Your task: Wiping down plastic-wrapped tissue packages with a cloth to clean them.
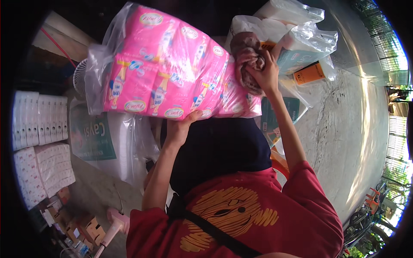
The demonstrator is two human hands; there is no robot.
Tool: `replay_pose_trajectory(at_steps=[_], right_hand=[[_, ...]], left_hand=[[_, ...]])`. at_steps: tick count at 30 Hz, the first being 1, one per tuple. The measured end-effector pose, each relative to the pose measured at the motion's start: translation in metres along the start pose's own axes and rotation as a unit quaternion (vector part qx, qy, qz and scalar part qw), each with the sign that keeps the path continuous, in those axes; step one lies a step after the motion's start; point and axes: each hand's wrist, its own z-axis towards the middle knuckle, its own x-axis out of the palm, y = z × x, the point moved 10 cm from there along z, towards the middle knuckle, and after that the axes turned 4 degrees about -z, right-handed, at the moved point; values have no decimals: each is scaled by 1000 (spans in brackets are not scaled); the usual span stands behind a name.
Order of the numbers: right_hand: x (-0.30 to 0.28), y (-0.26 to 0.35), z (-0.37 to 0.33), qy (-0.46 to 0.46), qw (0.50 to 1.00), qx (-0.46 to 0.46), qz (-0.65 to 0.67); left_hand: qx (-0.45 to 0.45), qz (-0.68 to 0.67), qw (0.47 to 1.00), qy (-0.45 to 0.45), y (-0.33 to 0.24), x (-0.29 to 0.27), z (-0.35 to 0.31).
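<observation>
At chest height in front of us, the pink bale, many pink packs sealed together in clear film, is up off the ground and tilted, with its long side running from the upper left to the right. Our left hand takes it from below: the thumb lies on the front face and the fingers wrap under the lower edge, clamped on the film. Our right hand is at the bale's right end, its fingers closed tight round a brownish cloth that is pressed against the wrap.

We judge that the bale is being held up and steadied while the cloth works at its end. Any further move calls for firm support underneath, since the film looks slippery and the load bulky.

We count one bale, one cloth and two hands. Beyond the bale, at least two clear bags of white rolls sit beside one orange box. To the left are one small fan, one green-and-white sack and two stacks of white packs, all on a concrete floor.
</observation>
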Motion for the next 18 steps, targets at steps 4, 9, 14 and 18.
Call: replay_pose_trajectory(at_steps=[4, 9, 14, 18], right_hand=[[-3, 25, -47, 95, 994, -40, 43], [-32, 41, -100, 180, 974, -135, 13], [-14, -76, -67, 78, 983, 158, 57], [30, -111, -84, 67, 895, 258, 358]], left_hand=[[-22, -12, 999, -19, 5, -8, -4], [-71, -66, 995, -24, 18, -11, -6], [-98, -97, 990, 23, 23, 0, -3], [-74, -124, 989, 19, 12, -1, -7]])
